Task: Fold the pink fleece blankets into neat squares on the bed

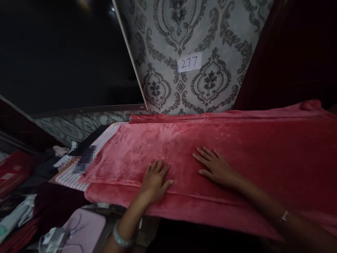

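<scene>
A plush pinkish-red blanket (181, 147) lies in folded layers along a long surface, its nap brushed lighter on the left and darker on the right. Flat on its left half rests my left hand (155, 181), palm down with fingers spread, near the fold along the near side. My right hand (214, 165) presses palm down farther right on the same blanket, its fingers spread and pointing left. Neither hand grips the fabric. A bracelet circles each wrist.
A striped cloth (72, 178) shows under the blanket's left end, with a blurred-out item (84, 160) on it. Behind stand a dark screen (73, 56) and a patterned wall with a paper marked 277 (189, 62). A pink stool (85, 228) bears a white charger (55, 239) and cables.
</scene>
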`<state>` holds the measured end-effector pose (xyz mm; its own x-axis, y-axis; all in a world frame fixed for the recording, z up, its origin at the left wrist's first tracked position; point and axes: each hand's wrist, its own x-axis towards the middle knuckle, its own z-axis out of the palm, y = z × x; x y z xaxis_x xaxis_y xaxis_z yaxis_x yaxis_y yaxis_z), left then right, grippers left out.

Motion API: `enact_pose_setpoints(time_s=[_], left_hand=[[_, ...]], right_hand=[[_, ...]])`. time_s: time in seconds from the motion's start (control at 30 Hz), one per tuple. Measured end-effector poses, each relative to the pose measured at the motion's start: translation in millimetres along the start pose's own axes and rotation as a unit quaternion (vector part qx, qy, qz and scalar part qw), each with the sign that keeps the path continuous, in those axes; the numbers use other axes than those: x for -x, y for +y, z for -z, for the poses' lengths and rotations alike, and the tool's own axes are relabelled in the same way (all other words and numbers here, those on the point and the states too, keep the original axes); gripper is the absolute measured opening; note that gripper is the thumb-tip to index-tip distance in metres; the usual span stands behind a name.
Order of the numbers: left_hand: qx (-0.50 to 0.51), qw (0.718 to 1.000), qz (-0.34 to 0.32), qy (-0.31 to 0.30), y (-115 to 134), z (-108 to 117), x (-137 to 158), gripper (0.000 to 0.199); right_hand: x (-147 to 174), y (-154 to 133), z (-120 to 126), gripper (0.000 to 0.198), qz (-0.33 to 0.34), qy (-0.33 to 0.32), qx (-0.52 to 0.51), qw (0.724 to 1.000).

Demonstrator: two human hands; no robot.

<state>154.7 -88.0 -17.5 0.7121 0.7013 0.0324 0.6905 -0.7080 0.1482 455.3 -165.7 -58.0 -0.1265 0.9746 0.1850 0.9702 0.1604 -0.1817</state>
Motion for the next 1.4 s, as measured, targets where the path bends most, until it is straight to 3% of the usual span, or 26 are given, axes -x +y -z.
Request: enact_pose_setpoints(time_s=[0.17, 0.33, 0.4, 0.5, 0.67, 0.77, 0.83, 1.17, 1.4], left_hand=[[0.01, 0.999, -0.039, 0.004, 4, 38, -61, 0.063], [-0.046, 0.997, 0.055, -0.029, -31, 33, -108, 0.071], [-0.06, 0.993, 0.098, -0.021, -53, 21, -108, 0.067], [-0.076, 0.991, 0.109, 0.013, -75, 5, -99, 0.062], [-0.069, 0.993, 0.093, 0.017, -80, -1, -96, 0.062], [-0.068, 0.992, 0.11, 0.012, -92, 7, -98, 0.06], [-0.078, 0.984, 0.159, 0.02, -110, 16, -98, 0.058], [-0.064, 0.899, 0.429, 0.055, -242, 66, -81, 0.044], [0.004, 0.865, 0.497, 0.068, -300, 86, -84, 0.04]], right_hand=[[-34, 14, 19, 0.059, -0.038, 0.069, 0.005, 0.997], [-41, 14, -17, 0.062, -0.056, 0.074, 0.063, 0.994], [-37, 15, -33, 0.062, -0.051, 0.085, 0.072, 0.992], [-33, 17, -42, 0.063, -0.039, 0.105, 0.075, 0.991], [-34, 18, -40, 0.064, -0.046, 0.106, 0.075, 0.991], [-34, 19, -43, 0.064, -0.042, 0.111, 0.074, 0.99], [-34, 21, -46, 0.065, -0.04, 0.119, 0.074, 0.989], [-32, 25, -54, 0.069, -0.031, 0.144, 0.063, 0.987], [-30, 23, -50, 0.071, -0.034, 0.137, 0.075, 0.987]])
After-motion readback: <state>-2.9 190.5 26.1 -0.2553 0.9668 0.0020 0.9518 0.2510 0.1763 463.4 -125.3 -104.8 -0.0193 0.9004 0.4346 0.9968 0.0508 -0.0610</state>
